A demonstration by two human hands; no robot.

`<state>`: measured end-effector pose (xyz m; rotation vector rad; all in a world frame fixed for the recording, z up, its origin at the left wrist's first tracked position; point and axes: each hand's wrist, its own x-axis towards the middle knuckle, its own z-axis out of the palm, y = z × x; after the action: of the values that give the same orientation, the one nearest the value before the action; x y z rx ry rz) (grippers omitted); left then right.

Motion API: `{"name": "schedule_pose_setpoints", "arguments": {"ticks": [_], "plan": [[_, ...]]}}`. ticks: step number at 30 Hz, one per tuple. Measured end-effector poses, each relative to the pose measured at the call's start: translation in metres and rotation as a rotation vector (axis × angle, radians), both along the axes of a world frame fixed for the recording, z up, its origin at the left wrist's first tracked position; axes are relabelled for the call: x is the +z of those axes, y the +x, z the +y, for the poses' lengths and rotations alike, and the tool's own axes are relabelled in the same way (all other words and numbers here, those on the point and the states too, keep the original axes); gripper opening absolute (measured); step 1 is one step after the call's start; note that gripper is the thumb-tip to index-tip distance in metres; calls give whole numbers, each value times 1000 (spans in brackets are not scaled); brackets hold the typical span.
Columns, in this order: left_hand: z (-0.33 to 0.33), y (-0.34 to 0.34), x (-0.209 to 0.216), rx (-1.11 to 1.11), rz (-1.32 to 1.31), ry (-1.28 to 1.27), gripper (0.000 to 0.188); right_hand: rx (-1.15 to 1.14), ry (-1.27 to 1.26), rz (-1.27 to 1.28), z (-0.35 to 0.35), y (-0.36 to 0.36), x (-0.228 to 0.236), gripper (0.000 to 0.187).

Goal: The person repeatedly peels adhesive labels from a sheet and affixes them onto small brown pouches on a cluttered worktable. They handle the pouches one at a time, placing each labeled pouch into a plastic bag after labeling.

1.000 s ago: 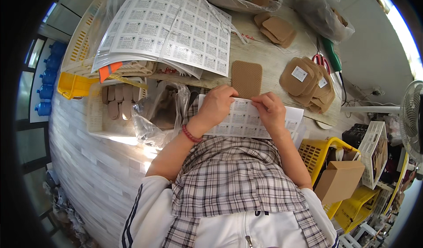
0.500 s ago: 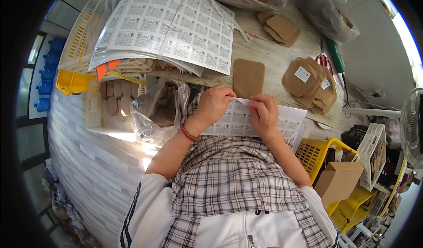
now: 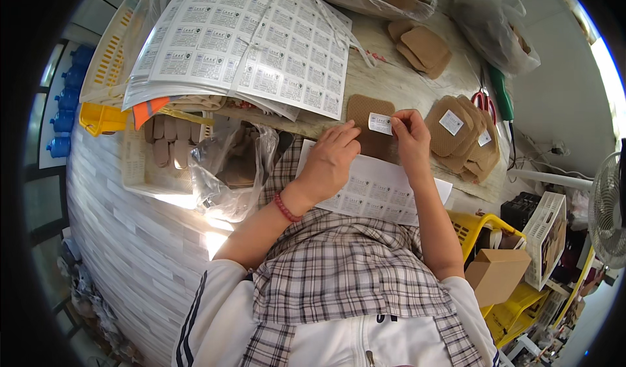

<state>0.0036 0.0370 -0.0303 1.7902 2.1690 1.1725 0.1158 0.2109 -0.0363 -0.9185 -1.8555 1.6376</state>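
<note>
A brown textured pad with rounded corners lies in front of me at the table's near edge. Between its thumb and finger, my right hand pinches the right end of a small white printed label, which is over the pad's surface. Whether the label's left part touches the pad I cannot tell. My left hand lies with fingers stretched out, its fingertips by the pad's lower left edge. Below both hands, a white sheet of printed labels rests on my lap, partly covered by the left hand.
A thick stack of label sheets fills the table's left. On the right are labelled brown pads, red-handled scissors and a green-handled tool. More pads and plastic bags stand farther back.
A label is now in my right hand, which has moved up from the sheet to the pad. My left hand has let go of the sheet's edge and lies flatter. The sheet has slid lower.
</note>
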Motion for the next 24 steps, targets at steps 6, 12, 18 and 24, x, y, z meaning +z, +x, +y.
{"name": "schedule_pose_setpoints", "arguments": {"ticks": [6,12,18,24], "plan": [[2,0,-7,7,-45,-35,9,-64,251,-184,-2,-15,-13,6],[3,0,-5,3,-32,-24,12,-92,330,-309,-5,-19,-5,7],[4,1,-4,11,-25,-34,12,-97,375,-324,-7,-19,-4,6],[5,1,1,22,-74,-41,10,-107,372,-318,-10,-20,-4,5]]}}
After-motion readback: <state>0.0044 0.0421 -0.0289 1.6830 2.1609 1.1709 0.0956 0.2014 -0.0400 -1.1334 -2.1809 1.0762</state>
